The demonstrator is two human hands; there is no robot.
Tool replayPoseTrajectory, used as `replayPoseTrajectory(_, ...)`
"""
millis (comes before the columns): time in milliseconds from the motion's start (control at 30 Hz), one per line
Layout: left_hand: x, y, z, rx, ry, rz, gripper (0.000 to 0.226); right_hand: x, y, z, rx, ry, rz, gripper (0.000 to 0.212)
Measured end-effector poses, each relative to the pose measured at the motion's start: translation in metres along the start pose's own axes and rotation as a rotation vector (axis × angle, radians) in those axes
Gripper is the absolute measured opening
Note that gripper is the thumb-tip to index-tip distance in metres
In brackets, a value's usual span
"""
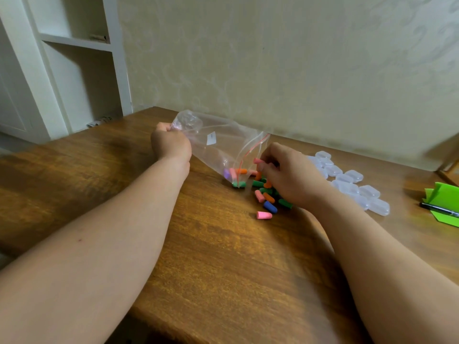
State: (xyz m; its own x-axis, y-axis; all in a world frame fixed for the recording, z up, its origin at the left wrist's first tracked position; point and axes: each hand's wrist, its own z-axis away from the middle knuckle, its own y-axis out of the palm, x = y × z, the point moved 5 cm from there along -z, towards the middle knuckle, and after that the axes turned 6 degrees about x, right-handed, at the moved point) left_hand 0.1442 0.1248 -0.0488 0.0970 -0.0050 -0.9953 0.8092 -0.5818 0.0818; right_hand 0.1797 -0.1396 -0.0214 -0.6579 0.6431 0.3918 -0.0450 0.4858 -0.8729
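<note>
**Holding zip bag tilted over earplug pile**

Gripping closed bottom end of clear zip bag (218, 145) in left hand (171, 142), fingers clenched round the plastic; bag lifted, slanted mouth-down onto tabletop (223, 256). Pinching one pink earplug (258, 160) in right hand (288, 175), just beside the red zip line at the bag mouth. Seeing a few plugs inside the bag at its low end. Seeing the rest as loose foam earplugs (269, 198) piled under and just left of right hand, one pink stray (264, 215) nearest camera. Noting clear plastic cases (347, 184) clustered just right of that hand; green paper (444, 197) with black pen (438, 207) across it at far right.
</note>
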Motion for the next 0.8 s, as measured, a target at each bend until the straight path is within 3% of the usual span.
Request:
replayPoseTrajectory(267,0.000,-0.001,0.000,0.000,0.005,0.055,0.023,0.003,0.004,0.003,0.042,-0.044,0.081,0.006)
replayPoseTrajectory(500,0.001,0.002,0.001,0.018,0.004,0.103,0.022,0.008,0.005,0.004,0.018,-0.082,0.094,0.025)
replayPoseTrajectory(633,0.003,0.005,0.005,0.024,0.009,0.099,0.021,0.016,0.006,0.001,-0.098,-0.136,0.179,0.014)
replayPoseTrajectory(800,0.002,0.007,0.012,0.012,0.025,0.086,0.019,0.021,0.001,0.001,-0.251,-0.090,0.255,0.019)
